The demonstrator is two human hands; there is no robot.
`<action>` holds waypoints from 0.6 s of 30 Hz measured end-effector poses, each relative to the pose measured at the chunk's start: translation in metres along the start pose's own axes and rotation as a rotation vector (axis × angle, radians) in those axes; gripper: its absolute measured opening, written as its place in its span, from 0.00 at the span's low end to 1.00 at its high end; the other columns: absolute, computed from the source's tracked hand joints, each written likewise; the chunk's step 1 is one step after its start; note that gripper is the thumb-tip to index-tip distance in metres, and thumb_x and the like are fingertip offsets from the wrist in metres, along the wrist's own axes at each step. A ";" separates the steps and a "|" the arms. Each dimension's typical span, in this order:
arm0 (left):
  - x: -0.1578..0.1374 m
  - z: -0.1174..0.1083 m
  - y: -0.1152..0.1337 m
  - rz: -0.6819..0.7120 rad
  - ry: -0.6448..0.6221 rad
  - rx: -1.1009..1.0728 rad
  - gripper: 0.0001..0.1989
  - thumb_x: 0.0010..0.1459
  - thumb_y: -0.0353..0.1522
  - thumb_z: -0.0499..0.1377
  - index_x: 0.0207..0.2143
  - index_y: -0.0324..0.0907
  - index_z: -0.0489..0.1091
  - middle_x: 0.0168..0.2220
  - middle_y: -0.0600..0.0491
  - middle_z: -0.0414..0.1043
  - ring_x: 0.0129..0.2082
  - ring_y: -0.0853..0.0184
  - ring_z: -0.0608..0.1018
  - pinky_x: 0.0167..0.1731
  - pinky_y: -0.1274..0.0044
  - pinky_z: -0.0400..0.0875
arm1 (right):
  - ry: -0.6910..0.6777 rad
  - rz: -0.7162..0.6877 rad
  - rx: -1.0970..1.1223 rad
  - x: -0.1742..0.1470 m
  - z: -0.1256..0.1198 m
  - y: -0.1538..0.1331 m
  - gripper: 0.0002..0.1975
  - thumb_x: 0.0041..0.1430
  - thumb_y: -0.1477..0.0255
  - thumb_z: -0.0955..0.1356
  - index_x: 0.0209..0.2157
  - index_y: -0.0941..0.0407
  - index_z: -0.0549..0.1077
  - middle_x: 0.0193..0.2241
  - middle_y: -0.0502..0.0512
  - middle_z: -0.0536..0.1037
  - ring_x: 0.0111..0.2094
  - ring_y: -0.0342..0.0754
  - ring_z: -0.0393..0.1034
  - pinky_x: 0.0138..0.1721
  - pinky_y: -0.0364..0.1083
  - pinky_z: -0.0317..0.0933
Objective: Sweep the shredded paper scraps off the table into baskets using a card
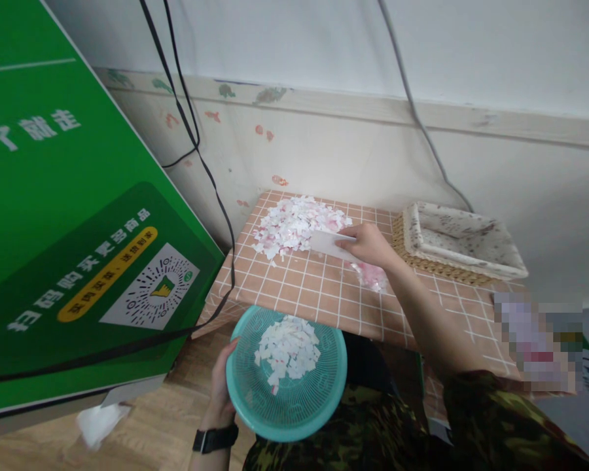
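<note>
Looks kinda partway: left grip (pixel 222 378) clamped on the lower-centre teal colander (pixel 319 407) of paper scraps (pixel 289 350), right grip (pixel 366 243) pinching a white card (pixel 328 244), big mid-frame scrap pile (pixel 292 221) still left.

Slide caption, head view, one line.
Left hand holds a teal colander of white scraps; right hand holds a white card at the scrap pile on a checked tablecloth.

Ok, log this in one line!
left hand: holds round teal plastic basket; right hand: holds flat white card; in basket: white scraps; on brown checked tablecloth: pale scrap pile
</note>
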State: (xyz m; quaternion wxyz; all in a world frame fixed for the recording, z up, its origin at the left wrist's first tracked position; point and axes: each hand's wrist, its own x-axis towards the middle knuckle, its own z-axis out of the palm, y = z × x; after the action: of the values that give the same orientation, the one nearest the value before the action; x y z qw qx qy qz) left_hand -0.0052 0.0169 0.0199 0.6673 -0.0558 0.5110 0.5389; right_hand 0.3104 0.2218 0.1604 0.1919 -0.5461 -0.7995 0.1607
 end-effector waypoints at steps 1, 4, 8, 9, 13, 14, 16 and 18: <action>0.000 -0.001 0.000 -0.002 -0.002 -0.001 0.05 0.47 0.31 0.63 0.27 0.39 0.76 0.23 0.51 0.79 0.23 0.63 0.79 0.31 0.71 0.75 | 0.007 -0.006 -0.001 0.000 -0.001 0.000 0.13 0.54 0.71 0.64 0.36 0.56 0.80 0.27 0.53 0.79 0.28 0.44 0.69 0.31 0.43 0.56; 0.002 -0.003 -0.001 -0.022 0.000 0.011 0.05 0.47 0.32 0.63 0.28 0.39 0.76 0.22 0.52 0.78 0.23 0.63 0.79 0.32 0.70 0.75 | 0.014 -0.002 -0.022 0.002 -0.002 0.000 0.13 0.54 0.71 0.64 0.36 0.56 0.80 0.26 0.52 0.79 0.27 0.44 0.69 0.31 0.43 0.56; 0.002 -0.003 0.000 -0.014 0.024 0.016 0.05 0.47 0.32 0.63 0.27 0.39 0.77 0.23 0.51 0.79 0.23 0.62 0.79 0.32 0.70 0.75 | -0.042 -0.019 -0.006 0.001 -0.002 0.001 0.12 0.55 0.70 0.65 0.34 0.55 0.80 0.24 0.51 0.78 0.26 0.43 0.69 0.29 0.43 0.55; 0.002 -0.003 0.000 -0.014 0.021 0.013 0.05 0.47 0.31 0.63 0.27 0.39 0.77 0.23 0.51 0.79 0.23 0.62 0.79 0.32 0.70 0.76 | -0.037 -0.024 0.007 0.001 -0.003 0.002 0.12 0.55 0.70 0.65 0.34 0.55 0.80 0.25 0.51 0.79 0.26 0.43 0.69 0.29 0.43 0.56; 0.000 -0.001 0.001 -0.030 -0.014 -0.003 0.05 0.47 0.31 0.63 0.27 0.38 0.77 0.23 0.50 0.79 0.24 0.61 0.80 0.32 0.69 0.76 | 0.030 -0.004 0.004 -0.001 -0.001 0.007 0.12 0.54 0.71 0.65 0.36 0.56 0.80 0.28 0.52 0.80 0.29 0.45 0.72 0.32 0.43 0.58; 0.000 -0.001 0.001 -0.024 -0.015 -0.008 0.05 0.47 0.31 0.63 0.27 0.38 0.77 0.24 0.50 0.79 0.24 0.61 0.80 0.33 0.69 0.76 | 0.028 -0.003 0.003 -0.002 0.000 0.008 0.12 0.54 0.71 0.65 0.36 0.55 0.80 0.28 0.52 0.80 0.30 0.45 0.72 0.32 0.43 0.58; 0.000 -0.001 0.001 -0.015 -0.008 -0.013 0.05 0.47 0.31 0.63 0.27 0.38 0.77 0.25 0.50 0.80 0.25 0.61 0.80 0.33 0.69 0.76 | 0.007 -0.011 0.028 -0.003 0.002 0.010 0.13 0.55 0.71 0.65 0.37 0.55 0.80 0.29 0.52 0.81 0.30 0.45 0.73 0.32 0.43 0.59; 0.000 -0.001 0.001 -0.013 -0.008 -0.010 0.05 0.47 0.30 0.64 0.27 0.38 0.77 0.25 0.50 0.80 0.25 0.60 0.80 0.33 0.69 0.76 | -0.010 -0.014 0.066 -0.005 0.004 0.011 0.13 0.55 0.71 0.65 0.38 0.55 0.80 0.30 0.52 0.81 0.30 0.45 0.73 0.32 0.43 0.59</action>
State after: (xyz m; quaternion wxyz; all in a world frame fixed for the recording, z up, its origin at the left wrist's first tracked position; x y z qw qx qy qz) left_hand -0.0066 0.0164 0.0195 0.6725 -0.0602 0.5051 0.5375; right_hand 0.3190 0.2212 0.1510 0.2070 -0.5331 -0.7984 0.1884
